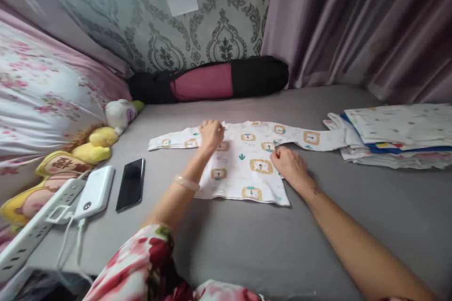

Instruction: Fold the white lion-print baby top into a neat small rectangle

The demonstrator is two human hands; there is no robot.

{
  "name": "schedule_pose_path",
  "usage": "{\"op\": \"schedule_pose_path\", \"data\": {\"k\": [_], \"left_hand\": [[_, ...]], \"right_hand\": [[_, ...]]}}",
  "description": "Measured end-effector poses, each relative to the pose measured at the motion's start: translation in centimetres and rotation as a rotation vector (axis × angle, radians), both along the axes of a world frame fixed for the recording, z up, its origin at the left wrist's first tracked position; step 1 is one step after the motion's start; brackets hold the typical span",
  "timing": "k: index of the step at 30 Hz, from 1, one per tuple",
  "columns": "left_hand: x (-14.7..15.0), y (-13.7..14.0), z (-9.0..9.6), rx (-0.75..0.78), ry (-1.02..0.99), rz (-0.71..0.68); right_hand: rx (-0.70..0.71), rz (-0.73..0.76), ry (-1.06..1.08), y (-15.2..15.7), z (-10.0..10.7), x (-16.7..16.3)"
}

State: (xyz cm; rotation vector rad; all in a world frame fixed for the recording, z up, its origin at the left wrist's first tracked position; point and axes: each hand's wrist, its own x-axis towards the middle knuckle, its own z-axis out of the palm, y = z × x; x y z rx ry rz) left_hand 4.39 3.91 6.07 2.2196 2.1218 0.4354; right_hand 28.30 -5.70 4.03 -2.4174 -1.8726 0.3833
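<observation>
Left of the black glass smartphone (130,184) lie a white rectangular power bank (97,188), then a long white power strip (37,230); beyond the smartphone, a black-and-maroon fabric bag (208,81).

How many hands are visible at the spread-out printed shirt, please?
2: the left hand at the printed shirt's upper left, beside the sleeve, and the right hand at its right edge, below the other sleeve.

Your single view looks out from your head — forward and down — close above the shirt (242,156), across the bed (226,244) to the wall (233,14) beyond.
</observation>
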Motion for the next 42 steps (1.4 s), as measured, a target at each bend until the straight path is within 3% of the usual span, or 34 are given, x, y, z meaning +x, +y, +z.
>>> {"op": "schedule_pose_path", "data": {"k": [4, 8, 12, 18, 23, 27, 29, 34, 39, 42], "left_hand": [[-7.5, -2.8, -0.6, -0.14, -0.033, 0.19], [-10.2, -4.6, -1.9, -0.137, -0.058, 0.117], [-10.1, -4.9, -2.6, -0.101, -0.001, 0.067], [-10.0, -3.3, -3.4, -0.014, 0.129, -0.002], [-9.8, -2.2, -3.9, 0.041, 0.136, 0.049], [-9.5, -3.2, -3.4, 0.073, 0.096, 0.157], [-9.4, -4.3, -2.8, 0.026, 0.062, 0.178], [-9.0, -8.2, -1.3, -0.319, 0.003, 0.085], [-8.3, -11.5, -0.7, -0.367, -0.009, 0.023], [-8.1, -12.1, -0.9, -0.409, -0.232, 0.049]], "right_hand": [[0.027, 0.002, 0.013, 0.1, -0.2, 0.3], [0.053, 0.014, 0.056, 0.4, -0.4, 0.7], [0.005, 0.055, 0.089, -0.6, 0.3, 1.1], [-0.136, 0.096, 0.096, -4.4, 1.4, 1.5], [-0.199, 0.104, 0.114, -6.5, 1.6, 1.5], [-0.176, 0.089, 0.146, -7.2, 1.8, 1.2], [-0.158, 0.102, 0.169, -7.3, 1.8, 1.1], [-0.108, 0.109, 0.217, -7.4, 1.5, 1.3], [-0.028, 0.033, 0.359, -7.7, 1.7, 1.2], [-0.004, -0.021, 0.47, -8.1, 1.7, 0.8]]}}
